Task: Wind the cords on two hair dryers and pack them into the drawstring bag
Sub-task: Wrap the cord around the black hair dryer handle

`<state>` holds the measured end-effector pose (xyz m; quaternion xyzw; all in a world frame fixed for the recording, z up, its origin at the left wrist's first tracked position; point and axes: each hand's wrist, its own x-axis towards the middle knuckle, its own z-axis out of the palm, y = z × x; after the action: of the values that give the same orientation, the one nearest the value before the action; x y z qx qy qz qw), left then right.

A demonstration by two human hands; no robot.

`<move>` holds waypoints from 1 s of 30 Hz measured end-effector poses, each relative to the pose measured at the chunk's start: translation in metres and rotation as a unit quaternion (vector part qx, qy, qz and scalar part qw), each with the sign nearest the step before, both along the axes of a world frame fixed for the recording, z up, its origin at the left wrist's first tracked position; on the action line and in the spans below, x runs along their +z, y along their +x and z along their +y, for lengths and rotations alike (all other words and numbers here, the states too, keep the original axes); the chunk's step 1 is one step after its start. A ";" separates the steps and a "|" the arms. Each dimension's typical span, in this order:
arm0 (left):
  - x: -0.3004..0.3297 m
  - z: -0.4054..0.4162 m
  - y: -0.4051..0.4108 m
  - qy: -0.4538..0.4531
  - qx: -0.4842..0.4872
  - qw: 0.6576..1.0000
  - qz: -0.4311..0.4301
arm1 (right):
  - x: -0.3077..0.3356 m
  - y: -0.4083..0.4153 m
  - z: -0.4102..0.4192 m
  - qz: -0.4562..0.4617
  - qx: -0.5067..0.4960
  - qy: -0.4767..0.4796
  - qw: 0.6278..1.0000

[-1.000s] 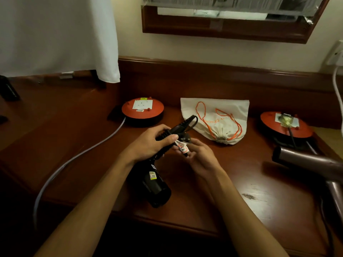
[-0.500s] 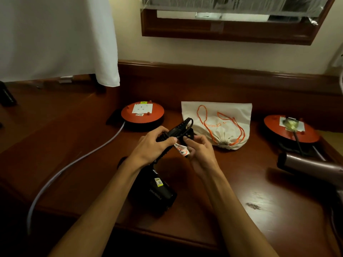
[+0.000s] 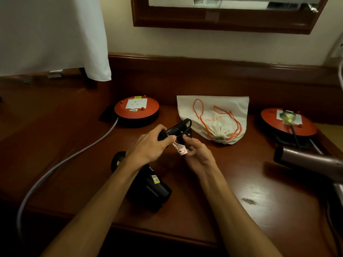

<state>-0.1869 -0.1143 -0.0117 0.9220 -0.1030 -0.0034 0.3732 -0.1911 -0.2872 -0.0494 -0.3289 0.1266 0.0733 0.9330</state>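
- Both forearms reach forward from the bottom edge over the wooden desk [image 3: 241,182] and meet near its middle, just in front of the drawstring bag [image 3: 213,112].
- The left hand [image 3: 148,145] is turned knuckles up, its fingers curled round the handle of the black hair dryer [image 3: 148,184], with the thumb pressed along the top of the handle.
- The dryer's barrel hangs below that wrist, its open end pointing toward the near desk edge; whether it touches the desk cannot be told.
- The right hand [image 3: 196,154] sits just right of the left, palm half up, its fingers curled and pinching the black cord [image 3: 182,127] at the handle's far end; a white warning tag [image 3: 181,150] dangles between the two hands.
- A loop of cord stands up past the fingertips, toward the bag.
- The bag lies flat, its gathered mouth facing the hands, orange strings spread across it.
- A second, brownish hair dryer [image 3: 306,162] lies at the right, well apart from both hands.
- Two orange cable reels [image 3: 136,110] flank the bag.
- Compared with a second ago, the barrel is swung round under the left forearm, and the hands are a little closer to the bag.
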 end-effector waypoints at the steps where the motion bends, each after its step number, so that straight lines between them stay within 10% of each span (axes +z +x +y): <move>1: 0.000 0.000 0.000 -0.003 0.005 1.000 0.003 | 0.000 0.000 0.000 0.002 -0.005 0.004 1.000; 30: 0.018 -0.015 -0.013 -0.044 0.090 0.994 -0.033 | 0.003 -0.016 -0.014 -0.179 0.041 0.051 0.982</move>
<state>-0.2001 -0.1288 0.0066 0.9099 -0.0314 0.0650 0.4084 -0.2067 -0.3008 -0.0460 -0.2939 -0.0604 0.0576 0.9522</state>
